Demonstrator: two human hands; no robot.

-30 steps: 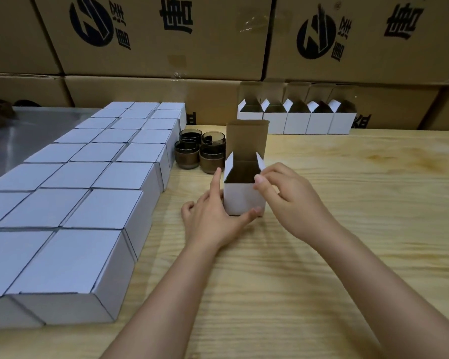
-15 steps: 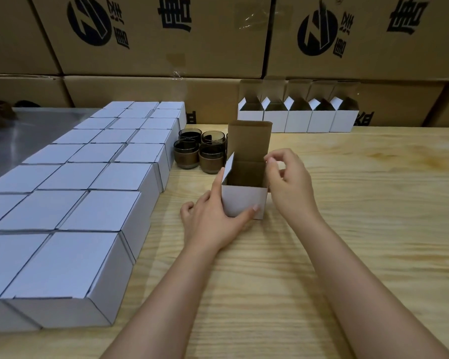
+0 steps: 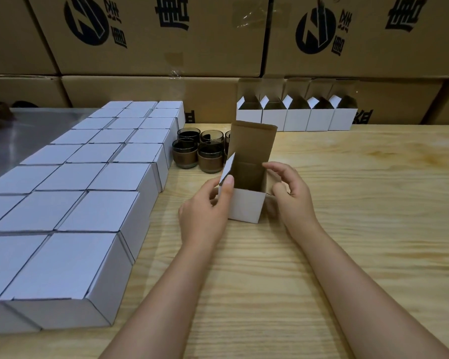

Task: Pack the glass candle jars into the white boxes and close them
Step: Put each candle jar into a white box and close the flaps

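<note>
While the open box point(image 3: 246, 206) stands on the counter point(image 3: 347, 229) with its tall lid flap point(image 3: 252, 141) upright, the main risk is that it gets closed out of order or askew. If the lid flap comes down before both side flaps are folded in, the tuck will catch on the left side flap point(image 3: 227, 168), which stands up, and the cardboard may crease. The box is light, so a push from one side could slide or tip it towards the glass candle jars point(image 3: 210, 156), which are grouped just behind and to its left. Knocked together, the glass could chip. I cannot tell whether a jar is already inside, since only brown inner walls show. Closing it empty would be another fault.

The left hand point(image 3: 205, 213) grips the box at its near left corner, thumb laid up the front edge to the foot of the left side flap, fingers curled round the left wall. The right hand point(image 3: 290, 193) sits against the right wall, fingers curled narrow, the index tip above the top edge and the thumb beside the wall. Whether it pinches the right side flap is hidden. Both forearms reach in low over the counter.
</note>
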